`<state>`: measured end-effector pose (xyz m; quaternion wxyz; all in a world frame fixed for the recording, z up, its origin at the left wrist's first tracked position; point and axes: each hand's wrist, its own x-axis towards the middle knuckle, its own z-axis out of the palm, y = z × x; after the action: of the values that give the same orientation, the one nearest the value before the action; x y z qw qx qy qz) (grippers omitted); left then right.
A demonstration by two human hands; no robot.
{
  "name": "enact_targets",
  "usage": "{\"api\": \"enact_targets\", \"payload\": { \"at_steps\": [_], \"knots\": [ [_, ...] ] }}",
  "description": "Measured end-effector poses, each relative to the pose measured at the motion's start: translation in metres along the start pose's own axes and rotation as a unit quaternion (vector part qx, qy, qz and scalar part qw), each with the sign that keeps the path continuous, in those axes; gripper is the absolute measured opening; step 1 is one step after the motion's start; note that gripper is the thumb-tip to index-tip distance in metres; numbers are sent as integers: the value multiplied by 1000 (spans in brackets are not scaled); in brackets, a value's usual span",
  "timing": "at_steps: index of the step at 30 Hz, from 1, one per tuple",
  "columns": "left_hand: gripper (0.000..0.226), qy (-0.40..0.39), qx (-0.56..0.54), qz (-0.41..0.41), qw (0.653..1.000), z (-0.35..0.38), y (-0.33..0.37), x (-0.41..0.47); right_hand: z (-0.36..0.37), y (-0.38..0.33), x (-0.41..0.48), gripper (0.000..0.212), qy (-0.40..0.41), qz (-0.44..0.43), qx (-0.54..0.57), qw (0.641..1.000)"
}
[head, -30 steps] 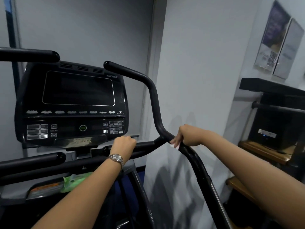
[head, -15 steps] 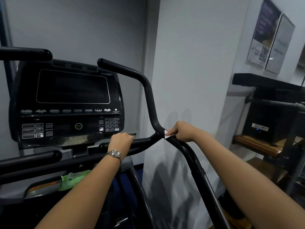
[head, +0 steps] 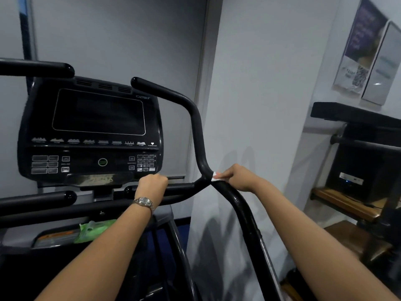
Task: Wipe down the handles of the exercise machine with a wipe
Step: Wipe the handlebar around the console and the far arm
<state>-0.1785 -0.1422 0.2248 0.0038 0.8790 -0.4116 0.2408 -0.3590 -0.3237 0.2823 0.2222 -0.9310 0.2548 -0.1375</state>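
At the fork of the right handlebar (head: 238, 205), the right hand (head: 238, 178) pinches a white wipe (head: 214, 177) against the bar; the left hand (head: 152, 185) grips the short inner handle (head: 180, 187) below the console (head: 93, 131).

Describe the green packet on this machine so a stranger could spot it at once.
Start at the big black console and drop below the horizontal handlebars to the grey tray at lower left. The green packet lies there, the only bright green thing among black and grey parts.
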Motion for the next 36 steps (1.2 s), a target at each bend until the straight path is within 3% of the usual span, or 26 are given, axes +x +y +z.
{"api": "enact_targets", "payload": {
  "at_steps": [7,11,15,19,27,32,36],
  "knots": [
    [19,-13,19,-41,999,-4,11,4,-28,28,-29,40,-70,-23,49,996],
    [20,-21,17,-68,997,-2,14,3,-7,31,-21,20,-29,-57,140,988],
    [18,-25,19,-80,996,-3,17,7,-3,45,-26,18,-29,-63,222,973],
    [19,-17,23,-86,996,-3,17,6,-17,44,-25,17,-58,-52,218,973],
    [20,-8,12,-98,995,2,19,6,-10,45,-31,20,-35,-66,191,979],
    [13,-11,15,-90,996,3,16,4,-19,61,-44,28,-64,-64,238,967],
    [13,-18,11,-93,995,3,15,4,-5,49,-27,19,-41,-70,254,964]
  ]
}}
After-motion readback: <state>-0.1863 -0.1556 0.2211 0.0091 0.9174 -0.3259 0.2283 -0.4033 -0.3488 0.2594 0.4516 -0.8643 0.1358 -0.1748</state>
